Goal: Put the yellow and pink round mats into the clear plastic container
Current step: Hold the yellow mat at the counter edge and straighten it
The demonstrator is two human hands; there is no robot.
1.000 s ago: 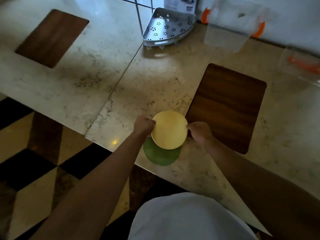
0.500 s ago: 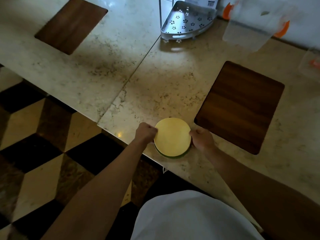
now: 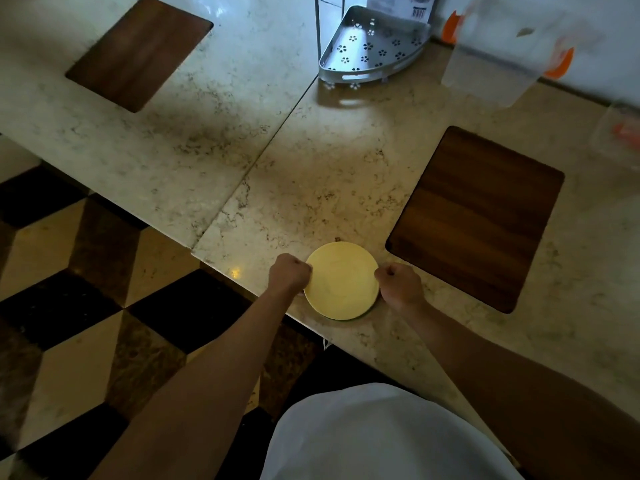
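Note:
A yellow round mat (image 3: 341, 280) lies flat near the front edge of the marble counter (image 3: 311, 174), covering a green mat of which only a thin dark rim shows underneath. My left hand (image 3: 290, 273) grips the yellow mat's left edge with closed fingers. My right hand (image 3: 400, 282) grips its right edge the same way. The clear plastic container (image 3: 491, 64) with orange clips stands at the back right by the wall. No pink mat shows.
A dark wooden board (image 3: 476, 216) lies right of the mat; another wooden board (image 3: 138, 51) lies at the back left. A perforated metal corner shelf (image 3: 372, 46) sits at the back. A second clear container (image 3: 620, 136) is at the right edge. Chequered floor lies left.
The yellow mat, held off-centre above the green mat a second ago, now lies squarely on top of it, hiding it. Both hands stay on the yellow mat's edges.

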